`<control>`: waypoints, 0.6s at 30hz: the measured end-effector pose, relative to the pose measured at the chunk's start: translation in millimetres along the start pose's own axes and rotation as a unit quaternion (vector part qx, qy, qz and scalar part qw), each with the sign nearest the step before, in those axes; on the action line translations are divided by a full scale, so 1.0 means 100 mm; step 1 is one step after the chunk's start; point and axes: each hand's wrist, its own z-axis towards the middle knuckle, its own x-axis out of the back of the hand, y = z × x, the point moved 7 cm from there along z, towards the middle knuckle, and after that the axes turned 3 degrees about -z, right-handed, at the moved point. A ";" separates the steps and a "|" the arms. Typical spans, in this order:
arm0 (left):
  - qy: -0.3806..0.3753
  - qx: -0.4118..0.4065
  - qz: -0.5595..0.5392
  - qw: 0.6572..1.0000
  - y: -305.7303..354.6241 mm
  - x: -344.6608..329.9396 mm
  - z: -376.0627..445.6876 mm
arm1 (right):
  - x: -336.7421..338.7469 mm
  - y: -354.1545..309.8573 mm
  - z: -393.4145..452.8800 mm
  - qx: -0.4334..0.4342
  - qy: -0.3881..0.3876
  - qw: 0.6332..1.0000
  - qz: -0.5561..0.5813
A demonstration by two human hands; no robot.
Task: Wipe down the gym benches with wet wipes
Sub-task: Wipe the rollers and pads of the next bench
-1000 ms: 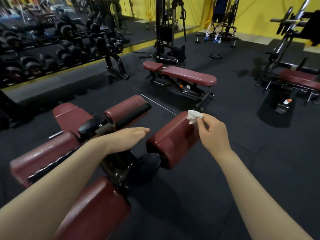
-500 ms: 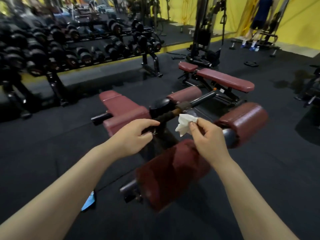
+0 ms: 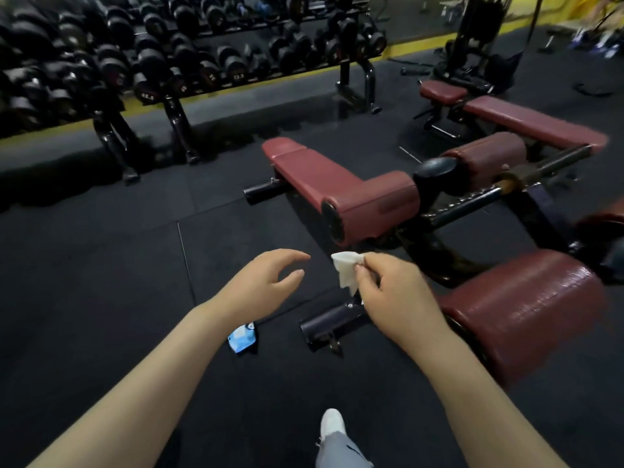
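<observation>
wet wipe (image 3: 346,271) in right hand (image 3: 396,298) fingers (image 3: 363,272)

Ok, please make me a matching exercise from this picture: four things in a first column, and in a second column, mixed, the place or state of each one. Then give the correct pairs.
Things
1. white wipe
2. blue packet
3. left hand
4. dumbbells

Places or states
A. lying on the black floor under the left forearm
B. resting on the rack at the far side
C. pinched in the fingers of the right hand
D. open, holding nothing

Pairs: 1-C, 2-A, 3-D, 4-B
</observation>
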 end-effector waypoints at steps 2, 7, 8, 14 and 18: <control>-0.007 0.001 0.000 1.000 -0.15 0.02 0.10 | -0.31 0.00 0.08 -0.018 -0.026 0.999 0.016; -0.022 -0.030 0.018 0.999 -0.34 0.14 0.54 | -0.66 0.29 0.44 -0.079 -0.002 0.995 0.064; -0.026 -0.039 0.018 0.999 -0.34 0.16 0.63 | -0.67 0.34 0.52 -0.089 0.010 0.993 0.072; -0.047 -0.092 0.011 0.995 -0.25 0.21 1.25 | -0.76 0.53 0.85 -0.133 0.050 0.983 0.116; -0.057 -0.172 -0.012 0.983 0.13 0.20 1.64 | -0.60 0.67 0.93 -0.183 0.125 0.963 0.154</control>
